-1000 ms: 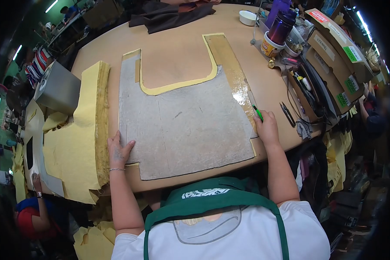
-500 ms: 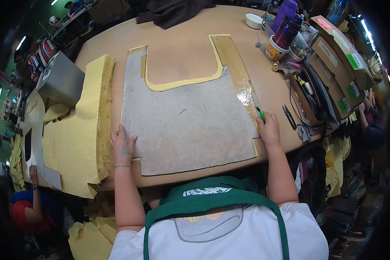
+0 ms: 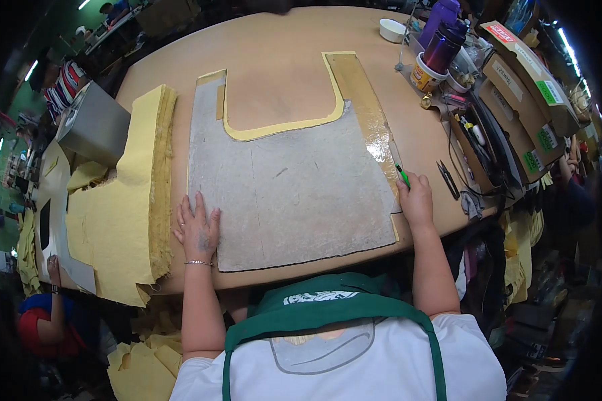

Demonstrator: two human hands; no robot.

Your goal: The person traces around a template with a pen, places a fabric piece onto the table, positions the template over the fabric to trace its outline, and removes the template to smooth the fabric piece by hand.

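A large grey U-shaped template (image 3: 287,194) lies flat on the table, with a yellow sheet (image 3: 284,127) showing along its inner curve and at some edges. My left hand (image 3: 198,225) rests with spread fingers on the template's lower left edge. At the right edge, my right hand (image 3: 416,197) is closed around a green pen-like tool (image 3: 403,176), whose tip points up and away along the border. Shiny brown tape (image 3: 363,100) covers the template's right arm.
A thick stack of yellow sheets (image 3: 124,207) lies left, beside a grey metal box (image 3: 95,123). Tweezers-like snips (image 3: 447,180), a tool box (image 3: 471,144), a white bowl (image 3: 392,31), a purple bottle (image 3: 443,50) and cardboard boxes (image 3: 515,93) are at right. A co-worker's hand (image 3: 53,267) is far left.
My left hand has shifted right onto the template and spread its fingers. The dark cloth at the table's far edge has been drawn away. My right hand has barely moved.
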